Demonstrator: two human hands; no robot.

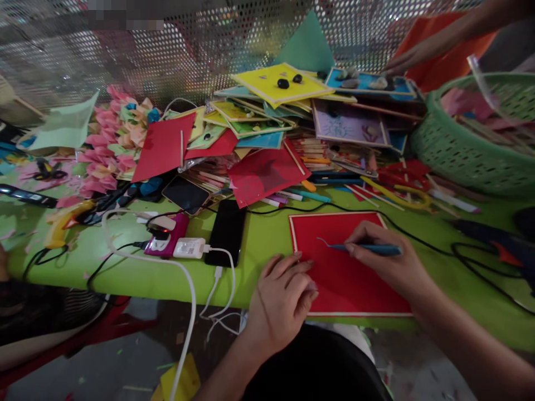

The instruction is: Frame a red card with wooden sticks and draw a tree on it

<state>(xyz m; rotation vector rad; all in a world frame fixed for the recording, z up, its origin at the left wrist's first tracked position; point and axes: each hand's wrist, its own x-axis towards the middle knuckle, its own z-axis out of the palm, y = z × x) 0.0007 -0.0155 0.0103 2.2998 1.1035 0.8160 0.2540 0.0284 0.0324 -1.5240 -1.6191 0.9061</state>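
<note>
A red sheet of card (pixel 346 284) with pale strips along its edges lies on the green table in front of me. My right hand (pixel 382 259) is closed around a blue pen (pixel 378 249), its tip over the upper left part of the card. From near the tip runs a short, pale curved line. My left hand (pixel 284 295) rests on the card's left edge, fingers loosely spread and slightly bent, holding nothing.
Behind the card, pens, sticks and decorated cards (pixel 284 83) are heaped up. A green basket (pixel 472 145) stands at the right, below another person's arm (pixel 443 44). Phones (pixel 225 233), a purple power strip (pixel 178 236), white cables and a glue gun (pixel 489 239) lie around.
</note>
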